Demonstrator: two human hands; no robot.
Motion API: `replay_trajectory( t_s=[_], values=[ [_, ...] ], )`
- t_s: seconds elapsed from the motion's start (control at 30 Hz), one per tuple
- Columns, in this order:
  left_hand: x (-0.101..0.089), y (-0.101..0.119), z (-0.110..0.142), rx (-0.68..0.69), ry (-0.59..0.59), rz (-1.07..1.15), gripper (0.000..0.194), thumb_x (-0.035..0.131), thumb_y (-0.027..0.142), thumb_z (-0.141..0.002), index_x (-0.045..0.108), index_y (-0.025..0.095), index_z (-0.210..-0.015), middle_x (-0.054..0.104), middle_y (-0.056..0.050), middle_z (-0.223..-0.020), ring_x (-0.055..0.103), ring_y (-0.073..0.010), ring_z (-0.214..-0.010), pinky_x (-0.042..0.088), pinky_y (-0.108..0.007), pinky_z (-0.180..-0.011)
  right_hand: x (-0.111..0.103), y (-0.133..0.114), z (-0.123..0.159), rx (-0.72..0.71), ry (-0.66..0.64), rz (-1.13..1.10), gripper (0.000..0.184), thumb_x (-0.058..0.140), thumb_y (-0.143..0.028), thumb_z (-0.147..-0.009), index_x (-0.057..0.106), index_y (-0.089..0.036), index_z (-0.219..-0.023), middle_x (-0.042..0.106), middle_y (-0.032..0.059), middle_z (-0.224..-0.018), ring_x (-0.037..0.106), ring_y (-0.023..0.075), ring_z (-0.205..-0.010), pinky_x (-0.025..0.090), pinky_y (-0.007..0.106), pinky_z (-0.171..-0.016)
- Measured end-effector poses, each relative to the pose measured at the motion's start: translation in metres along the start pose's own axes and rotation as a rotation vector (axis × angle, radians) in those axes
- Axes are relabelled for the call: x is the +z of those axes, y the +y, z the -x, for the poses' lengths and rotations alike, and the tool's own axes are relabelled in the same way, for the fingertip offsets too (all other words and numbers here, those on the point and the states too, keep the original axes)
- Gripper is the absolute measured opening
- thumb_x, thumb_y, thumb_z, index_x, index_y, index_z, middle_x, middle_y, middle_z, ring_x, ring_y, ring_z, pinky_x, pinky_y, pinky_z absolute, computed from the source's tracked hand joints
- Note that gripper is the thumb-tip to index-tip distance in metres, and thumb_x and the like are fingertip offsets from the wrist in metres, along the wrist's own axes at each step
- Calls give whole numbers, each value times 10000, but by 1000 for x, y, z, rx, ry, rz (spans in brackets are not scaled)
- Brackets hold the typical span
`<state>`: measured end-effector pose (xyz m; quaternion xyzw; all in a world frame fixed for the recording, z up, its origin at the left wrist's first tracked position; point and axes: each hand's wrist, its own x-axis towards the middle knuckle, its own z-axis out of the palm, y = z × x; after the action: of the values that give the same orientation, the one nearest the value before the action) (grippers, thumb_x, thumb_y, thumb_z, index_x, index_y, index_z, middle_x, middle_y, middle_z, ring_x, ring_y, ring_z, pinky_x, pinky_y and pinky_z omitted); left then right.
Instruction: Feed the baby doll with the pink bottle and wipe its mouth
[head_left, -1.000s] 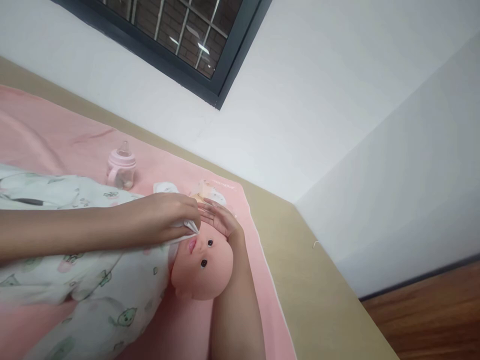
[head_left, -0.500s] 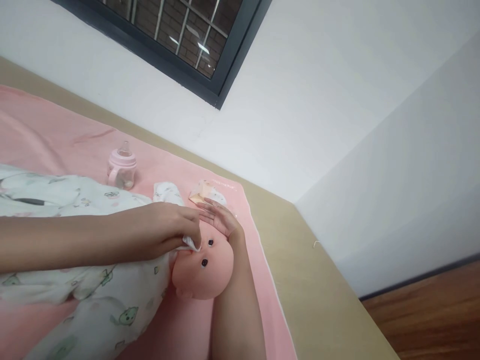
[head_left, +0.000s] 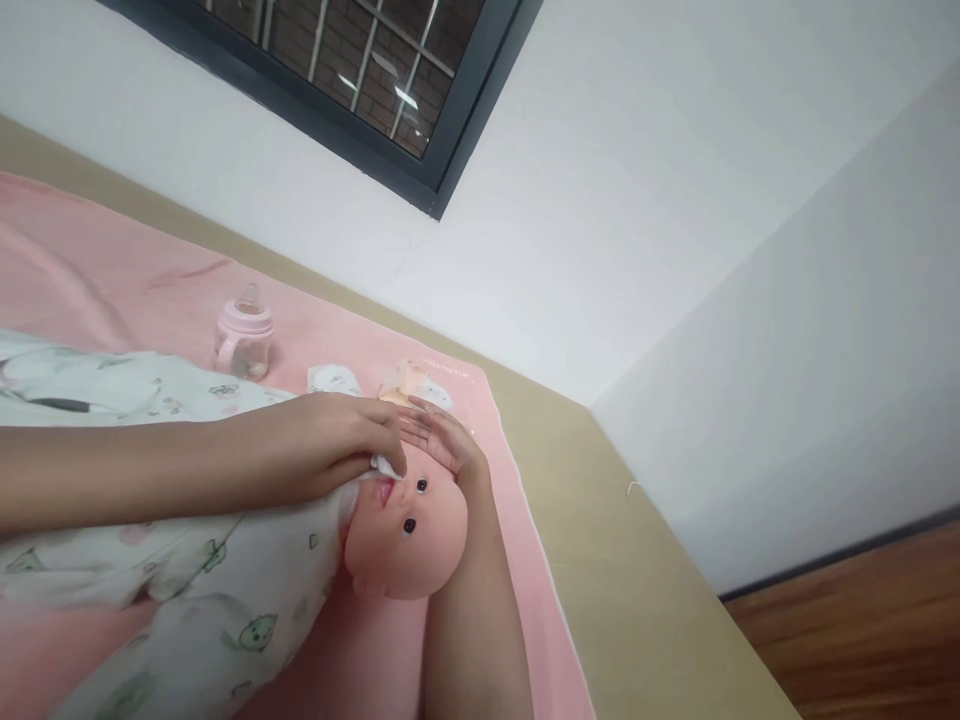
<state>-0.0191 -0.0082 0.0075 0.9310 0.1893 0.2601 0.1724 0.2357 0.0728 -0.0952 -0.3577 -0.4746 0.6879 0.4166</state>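
A baby doll (head_left: 427,555) lies with its head to the right, eyes and pink mouth facing up. White clothing or wrap with green and pink prints (head_left: 277,590) covers its body. My left hand (head_left: 349,440) comes in from the left, fingers pinched on a small white cloth (head_left: 386,467) at the doll's cheek, beside the mouth. Most of that cloth is hidden in the fingers. My right hand (head_left: 442,438) lies along the far side of the doll's head, fingers stretched out, its forearm passing behind the head.
A pink baby bottle with a handle (head_left: 244,338) stands on the pink sheet (head_left: 315,320). Near my hands lie a folded white printed cloth (head_left: 332,379) and a clear packet (head_left: 420,382). The tan surface's edge (head_left: 585,500) meets a white wall with a dark-framed window (head_left: 442,180).
My left hand has shifted slightly up in the picture with the white cloth, from over the mouth to the cheek, so the pink mouth now shows. The right hand stays still.
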Motion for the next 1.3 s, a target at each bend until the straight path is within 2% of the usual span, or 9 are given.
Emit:
replay_trajectory(
  t_s=[0.2,0.37,0.47,0.63,0.8,1.0,1.17,1.3],
  values=[
    [-13,1,4,-50,-88,200,242,516,155,-814,728,264,-855,704,22,-879,629,-137,-781,436,-169,-693,-1,0,-1,18,0,2,419,656,-311,-812,538,-184,-1194,595,120,-1265,638,220,-1066,420,438,-1060],
    [-13,0,12,-83,-103,139,337,487,55,-751,733,276,-815,701,40,-825,629,-127,-743,426,-160,-657,-1,0,-1,17,5,-5,418,668,-316,-797,547,-181,-1174,605,116,-1249,644,224,-1051,407,446,-1068],
    [-7,-3,14,-18,-82,132,392,460,9,-707,734,271,-810,700,39,-820,632,-122,-743,420,-155,-644,1,-1,0,23,23,-4,396,652,-297,-804,544,-182,-1167,625,110,-1213,645,219,-1042,414,441,-1058],
    [1,-6,15,32,-52,120,400,439,-10,-699,730,247,-793,694,19,-826,632,-126,-732,410,-166,-626,3,-1,2,20,30,-6,331,560,-236,-855,513,-161,-1174,662,89,-1120,650,191,-1002,427,418,-1025],
    [-3,-1,15,-5,-73,71,420,430,-28,-708,731,241,-820,686,20,-868,622,-111,-722,391,-162,-603,4,-1,2,17,24,-6,322,524,-217,-875,494,-146,-1188,669,84,-1095,651,185,-986,423,415,-1021],
    [-3,-4,15,22,-53,-3,439,416,-50,-697,720,235,-834,663,22,-857,606,-100,-712,383,-156,-619,4,-1,2,15,22,-5,328,470,-196,-909,458,-121,-1228,672,76,-1080,636,169,-1011,418,418,-1014],
    [-1,-10,14,53,-3,-45,422,401,-23,-722,714,231,-846,650,12,-849,598,-108,-707,391,-166,-634,4,-1,2,10,21,2,316,467,-183,-910,461,-122,-1220,676,69,-1061,642,166,-994,430,417,-999],
    [-2,-10,12,19,-27,-76,424,387,1,-744,715,238,-870,649,8,-862,598,-121,-728,403,-184,-660,2,0,1,6,17,7,316,506,-213,-897,477,-137,-1202,674,69,-1067,645,173,-989,433,423,-1004]
  ],
)
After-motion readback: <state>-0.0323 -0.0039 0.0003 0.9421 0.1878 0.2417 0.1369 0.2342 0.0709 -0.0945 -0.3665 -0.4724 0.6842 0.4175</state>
